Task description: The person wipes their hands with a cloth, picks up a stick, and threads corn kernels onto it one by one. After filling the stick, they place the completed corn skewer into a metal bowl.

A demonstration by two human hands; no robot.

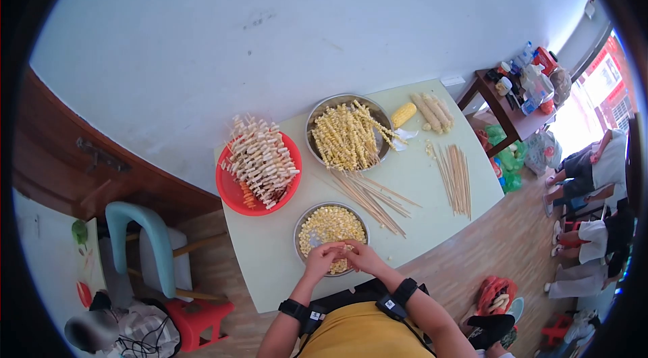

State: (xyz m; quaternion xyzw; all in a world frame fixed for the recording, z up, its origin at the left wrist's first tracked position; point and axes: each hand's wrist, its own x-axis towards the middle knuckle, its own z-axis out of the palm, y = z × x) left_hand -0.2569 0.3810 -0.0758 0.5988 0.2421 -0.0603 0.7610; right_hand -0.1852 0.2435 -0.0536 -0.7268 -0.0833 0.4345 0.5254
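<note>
My left hand and my right hand meet over the near part of a metal bowl of loose corn kernels. Their fingers are pressed together around something too small to make out. Behind the bowl, bare wooden sticks stretch out from a larger metal bowl holding skewers threaded with corn kernels. To the left, a red basin holds skewers of white pieces, with some orange ones at its near side.
On the table, a yellow corn cob, stripped cobs and more sticks lie at the right. A blue chair and red stool stand left. People sit far right; a dark side table holds bottles.
</note>
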